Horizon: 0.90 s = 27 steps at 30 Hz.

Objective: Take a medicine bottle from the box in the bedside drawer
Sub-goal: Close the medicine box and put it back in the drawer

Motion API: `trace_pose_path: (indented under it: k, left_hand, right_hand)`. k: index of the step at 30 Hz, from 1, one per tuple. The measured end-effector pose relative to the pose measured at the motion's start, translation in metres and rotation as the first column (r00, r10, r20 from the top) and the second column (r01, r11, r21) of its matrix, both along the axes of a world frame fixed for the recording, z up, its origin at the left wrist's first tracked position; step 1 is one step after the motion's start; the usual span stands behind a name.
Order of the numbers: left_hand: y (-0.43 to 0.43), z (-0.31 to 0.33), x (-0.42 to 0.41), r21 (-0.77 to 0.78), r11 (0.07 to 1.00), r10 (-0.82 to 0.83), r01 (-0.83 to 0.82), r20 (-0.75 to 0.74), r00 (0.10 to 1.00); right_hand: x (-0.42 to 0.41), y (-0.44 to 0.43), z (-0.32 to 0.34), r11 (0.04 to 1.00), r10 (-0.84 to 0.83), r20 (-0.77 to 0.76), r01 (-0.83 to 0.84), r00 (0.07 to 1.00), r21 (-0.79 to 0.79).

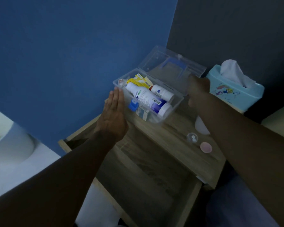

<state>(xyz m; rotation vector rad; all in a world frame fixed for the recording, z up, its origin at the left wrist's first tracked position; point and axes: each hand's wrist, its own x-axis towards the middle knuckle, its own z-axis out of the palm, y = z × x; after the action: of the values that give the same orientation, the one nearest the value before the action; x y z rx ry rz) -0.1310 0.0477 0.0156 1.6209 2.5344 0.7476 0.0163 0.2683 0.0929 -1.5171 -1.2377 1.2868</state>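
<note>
A clear plastic box stands on top of the wooden bedside table, its lid swung back. Inside lie a large white medicine bottle with a blue-and-white label, a smaller white bottle behind it, yellow packets and a small carton. My left hand rests flat, fingers straight, against the box's left wall. My right hand is at the box's right end by the lid hinge, fingers curled; what they touch is hidden. The drawer below stands pulled out.
A light blue tissue box stands at the back right of the table top. A small clear cup with pills and a pink cap lie near the front right. A blue wall is at the left, a dark wall behind.
</note>
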Motion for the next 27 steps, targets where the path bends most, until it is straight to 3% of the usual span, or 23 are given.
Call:
trace_pose_path:
  k: [2, 6, 9, 14, 21, 27]
  left_hand:
    - [0.006, 0.007, 0.002, -0.033, 0.999, -0.015, 0.014, -0.021, 1.0]
    - [0.011, 0.016, 0.004, -0.093, 0.996, 0.001, 0.002, 0.033, 0.999]
    - [0.01, 0.022, 0.002, -0.137, 0.991, 0.003, 0.004, 0.055, 0.998]
    - [0.004, 0.023, 0.005, -0.158, 0.987, -0.005, 0.02, 0.095, 0.996]
    - [-0.003, 0.014, 0.016, -0.179, 0.983, 0.001, 0.029, 0.164, 0.986]
    - [-0.005, 0.016, 0.025, -0.223, 0.975, 0.032, 0.018, 0.221, 0.975]
  right_hand:
    - [0.003, -0.01, 0.007, 0.985, -0.057, 0.053, 0.048, 0.997, 0.163]
    - [0.009, -0.029, 0.012, 0.885, 0.026, 0.148, -0.092, 0.989, 0.456]
    - [0.016, -0.045, 0.006, 0.813, 0.149, 0.227, -0.249, 0.963, 0.526]
    - [0.029, -0.072, -0.011, 0.627, 0.218, 0.312, -0.378, 0.925, 0.682]
    - [0.047, -0.095, -0.041, 0.427, 0.309, 0.501, -0.589, 0.808, 0.686]
    - [0.054, -0.108, -0.053, 0.33, 0.254, 0.683, -0.725, 0.685, 0.604]
